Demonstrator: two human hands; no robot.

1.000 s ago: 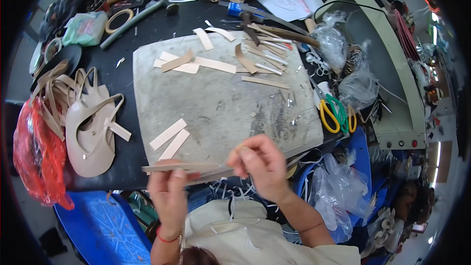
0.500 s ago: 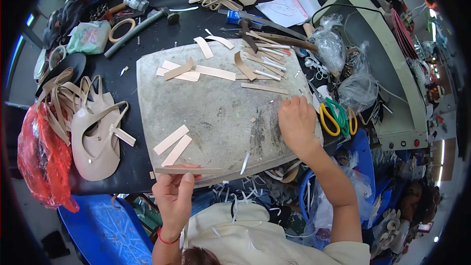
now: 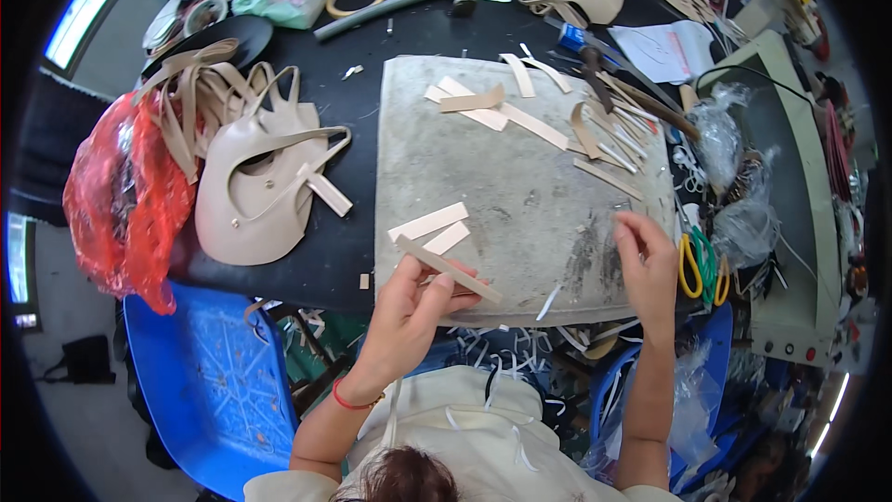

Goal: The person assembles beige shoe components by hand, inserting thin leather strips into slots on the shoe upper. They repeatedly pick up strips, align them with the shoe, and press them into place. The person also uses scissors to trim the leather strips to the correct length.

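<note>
Left hand: the left hand grasps one beige strip between thumb and fingers.
Strip's lie: above the grey mat's near edge, long axis slanting from far left to near right.
Right hand: the right hand has its fingers bent toward the thumb over the mat's right side; whether the fingertips pinch something small, I cannot tell.
Pale strips: two, close together just beyond the held strip.
White sliver: one, between the hands.
Left of mat: one beige cut-out panel, one red bag.
</note>
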